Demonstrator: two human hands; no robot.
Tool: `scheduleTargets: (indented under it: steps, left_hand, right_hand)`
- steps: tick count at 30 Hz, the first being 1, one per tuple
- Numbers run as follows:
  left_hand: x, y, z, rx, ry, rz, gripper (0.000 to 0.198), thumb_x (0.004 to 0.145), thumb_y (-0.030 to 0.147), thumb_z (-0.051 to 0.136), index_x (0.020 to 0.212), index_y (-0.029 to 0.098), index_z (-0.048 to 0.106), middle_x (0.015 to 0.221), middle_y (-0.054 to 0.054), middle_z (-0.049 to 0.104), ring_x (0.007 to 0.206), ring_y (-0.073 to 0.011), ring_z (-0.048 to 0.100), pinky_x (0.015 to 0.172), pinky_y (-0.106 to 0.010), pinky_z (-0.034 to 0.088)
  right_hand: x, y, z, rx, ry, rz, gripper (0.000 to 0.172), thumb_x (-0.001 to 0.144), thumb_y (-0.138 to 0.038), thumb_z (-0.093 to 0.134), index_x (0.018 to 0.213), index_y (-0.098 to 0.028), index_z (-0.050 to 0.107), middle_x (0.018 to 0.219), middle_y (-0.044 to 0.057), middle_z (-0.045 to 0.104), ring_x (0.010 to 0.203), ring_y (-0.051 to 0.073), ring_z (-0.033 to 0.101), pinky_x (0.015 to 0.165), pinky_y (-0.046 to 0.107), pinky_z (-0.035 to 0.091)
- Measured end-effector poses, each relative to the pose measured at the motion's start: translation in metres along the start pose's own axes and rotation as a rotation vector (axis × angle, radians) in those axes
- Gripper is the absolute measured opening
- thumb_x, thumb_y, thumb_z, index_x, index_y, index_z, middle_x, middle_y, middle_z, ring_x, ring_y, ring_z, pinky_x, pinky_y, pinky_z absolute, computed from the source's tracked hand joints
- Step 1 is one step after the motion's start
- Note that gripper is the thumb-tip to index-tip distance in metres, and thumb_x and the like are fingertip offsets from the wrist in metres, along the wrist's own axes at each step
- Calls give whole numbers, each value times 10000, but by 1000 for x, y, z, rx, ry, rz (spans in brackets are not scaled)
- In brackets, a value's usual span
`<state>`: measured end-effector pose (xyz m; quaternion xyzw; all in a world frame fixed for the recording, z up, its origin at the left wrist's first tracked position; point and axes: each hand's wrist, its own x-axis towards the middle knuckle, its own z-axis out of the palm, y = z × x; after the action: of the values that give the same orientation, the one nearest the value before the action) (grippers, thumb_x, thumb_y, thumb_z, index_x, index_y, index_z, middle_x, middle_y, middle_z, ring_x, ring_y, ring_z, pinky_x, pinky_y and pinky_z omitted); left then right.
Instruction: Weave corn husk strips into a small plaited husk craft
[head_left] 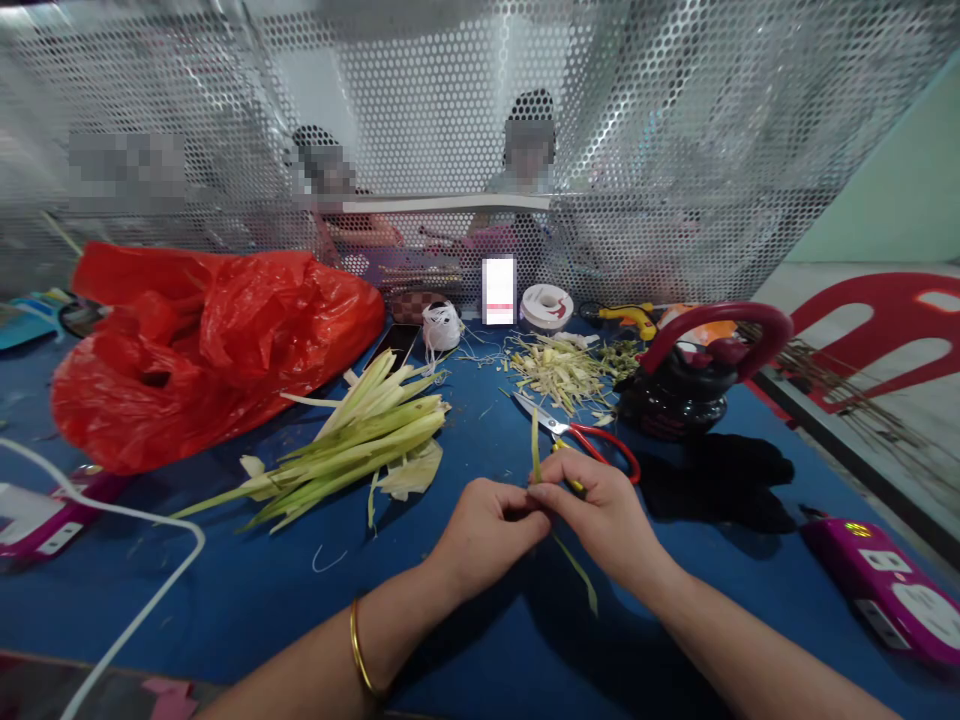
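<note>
Both my hands meet over the blue table (pixel 247 600), pinched on one thin green leaf strip (pixel 535 447). My left hand (pixel 484 535) is closed on the strip's middle. My right hand (pixel 600 510) pinches it too; the strip's upper end sticks up above my fingers and its lower end (pixel 581 575) hangs down toward me. A bundle of pale green leaf stalks (pixel 352 445) lies to the left of my hands. Red-handled scissors (pixel 581 435) lie just behind my right hand.
A red plastic bag (pixel 202 345) fills the left side. Cut leaf scraps (pixel 562 370), a spool of white string (pixel 441 326), a tape roll (pixel 546 306) and a black basket with a red handle (pixel 690 375) sit behind. Purple power strips (pixel 889 585) lie at both sides. People sit beyond a perforated screen (pixel 675 150).
</note>
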<state>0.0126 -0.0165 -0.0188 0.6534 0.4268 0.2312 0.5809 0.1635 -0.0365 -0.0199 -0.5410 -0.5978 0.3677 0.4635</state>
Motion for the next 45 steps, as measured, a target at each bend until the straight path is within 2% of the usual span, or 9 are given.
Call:
scheduleTargets:
  steps: [8, 12, 16, 19, 21, 23, 27, 33, 45]
  left_hand:
    - [-1, 3, -3, -63, -104, -8, 285, 727, 250, 566, 456, 167, 596, 459, 13, 528, 474, -101, 419, 511, -237, 291]
    - [0, 3, 0, -144, -51, -64, 290, 719, 296, 623, 462, 161, 609, 441, 18, 509, 437, -84, 374, 480, -238, 259]
    - [3, 4, -2, -376, 90, -138, 337, 702, 472, 703, 646, 140, 717, 566, -12, 602, 435, -64, 390, 437, -217, 223]
    - [6, 4, -8, -510, 116, -142, 431, 744, 546, 668, 809, 129, 754, 630, -27, 630, 438, -54, 414, 420, -205, 206]
    - [7, 4, -11, -561, 119, -139, 459, 776, 561, 633, 847, 122, 752, 636, -32, 632, 442, -55, 434, 421, -202, 214]
    - [7, 4, -12, -581, 123, -135, 466, 795, 563, 611, 843, 119, 744, 630, -34, 634, 446, -57, 445, 423, -201, 221]
    - [4, 4, -8, -532, 140, -163, 421, 744, 536, 685, 646, 126, 672, 566, -16, 599, 438, -52, 431, 435, -195, 233]
    - [2, 6, -4, -491, 105, -223, 400, 605, 512, 799, 643, 138, 662, 547, 7, 578, 459, -61, 441, 463, -199, 288]
    - [4, 5, -5, -441, 48, -177, 366, 607, 484, 793, 655, 142, 671, 500, 15, 570, 459, -74, 451, 479, -206, 300]
  right_hand:
    - [-5, -2, 5, -11, 40, -137, 202, 825, -185, 601, 628, -210, 562, 705, 14, 599, 692, 173, 567, 658, 302, 447]
    - [-2, 2, 4, -91, 37, -189, 188, 860, -205, 589, 673, -223, 612, 742, 25, 641, 737, 190, 600, 713, 325, 472]
    - [4, 1, -8, -246, 280, -294, 118, 876, -261, 591, 947, -244, 683, 1032, 80, 675, 1019, 257, 593, 920, 409, 435]
    - [8, 0, -18, -199, 443, -169, 162, 890, -354, 572, 847, -222, 656, 897, 64, 650, 900, 242, 602, 819, 362, 457]
    - [11, 0, -21, -110, 390, 8, 327, 895, -450, 543, 682, -210, 603, 715, 30, 604, 739, 206, 578, 698, 317, 448]
    - [12, 0, -19, 5, 198, 163, 427, 871, -536, 546, 618, -195, 592, 660, 26, 599, 680, 188, 560, 643, 298, 432]
    - [11, -1, -10, 294, -87, 289, 362, 757, -529, 696, 714, -171, 668, 726, 38, 672, 717, 191, 609, 686, 300, 463]
    - [10, -2, -8, 396, 5, 315, 277, 679, -423, 785, 703, -163, 693, 683, 19, 656, 687, 166, 598, 692, 292, 474]
    - [9, 11, 1, 332, 163, 235, 281, 697, -417, 757, 633, -171, 636, 607, -12, 569, 596, 138, 511, 582, 264, 409]
